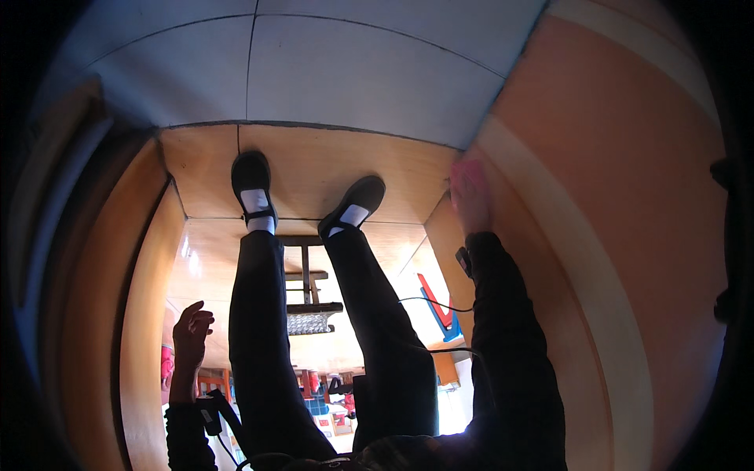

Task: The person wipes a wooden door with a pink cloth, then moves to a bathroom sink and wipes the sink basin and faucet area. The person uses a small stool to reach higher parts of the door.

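A pink cloth (pixel 466 171) lies under my right hand (pixel 471 203), which presses it flat against the lower edge of the wood-toned panel or door at the right, near the floor corner. My left hand (pixel 191 329) hangs in the air at the lower left, fingers loosely bent and apart, with nothing in them. Dark devices with cables are strapped at both wrists. My black shoes stand on the wood-look floor between the two hands.
Grey floor tiles (pixel 377 70) meet the wood-look floor (pixel 306 147) at a dark seam. A wooden door frame (pixel 147 282) rises at the left. Behind my legs are a dark metal-framed stool or rack (pixel 306 241) and a red and blue object (pixel 439 309).
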`<action>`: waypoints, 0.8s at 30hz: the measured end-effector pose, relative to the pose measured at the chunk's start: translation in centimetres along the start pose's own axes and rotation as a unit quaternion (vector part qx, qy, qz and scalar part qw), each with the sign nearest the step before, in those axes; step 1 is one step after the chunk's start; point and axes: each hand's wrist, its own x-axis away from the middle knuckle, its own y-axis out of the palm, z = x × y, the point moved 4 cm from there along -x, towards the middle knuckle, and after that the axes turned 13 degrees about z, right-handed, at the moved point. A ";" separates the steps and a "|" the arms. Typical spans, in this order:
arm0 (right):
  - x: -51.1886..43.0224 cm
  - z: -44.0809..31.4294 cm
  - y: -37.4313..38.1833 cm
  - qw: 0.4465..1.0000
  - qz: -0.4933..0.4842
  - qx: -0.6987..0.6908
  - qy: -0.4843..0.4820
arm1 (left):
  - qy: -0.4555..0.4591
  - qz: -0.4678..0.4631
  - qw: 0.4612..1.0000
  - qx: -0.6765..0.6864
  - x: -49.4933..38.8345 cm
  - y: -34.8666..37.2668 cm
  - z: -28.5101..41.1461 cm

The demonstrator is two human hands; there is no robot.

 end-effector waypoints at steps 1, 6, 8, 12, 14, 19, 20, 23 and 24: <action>1.0 -0.1 -0.3 0.999 0.026 0.026 -0.005 | 0.003 0.003 1.000 0.000 0.3 -0.4 0.1; 7.1 1.2 -3.3 0.994 -0.030 -0.101 0.020 | 0.047 0.011 0.999 -0.009 1.7 -2.0 2.3; 10.5 2.2 -6.8 0.988 -0.019 -0.142 0.063 | 0.041 0.019 0.999 -0.010 2.4 -2.3 3.6; 17.2 4.4 -16.6 0.950 0.078 -0.235 0.187 | 0.056 0.007 0.998 0.019 3.8 -2.4 6.1; 21.7 5.9 -21.5 0.823 0.116 -0.457 0.317 | 0.076 -0.007 0.997 0.028 4.6 -2.4 7.0; 34.8 5.7 -30.1 0.822 0.074 -0.379 0.419 | 0.114 -0.030 0.990 0.083 6.6 -2.5 8.0; 38.1 5.8 -30.8 0.819 0.003 -0.358 0.448 | 0.121 -0.032 0.988 0.086 6.9 -2.5 8.1; 47.0 4.5 -34.4 0.909 -0.129 -0.055 0.393 | 0.145 -0.039 0.985 0.090 7.4 -3.0 8.0; 49.8 4.3 -35.8 0.897 -0.149 -0.014 0.415 | 0.153 -0.041 0.983 0.091 7.5 -3.2 8.0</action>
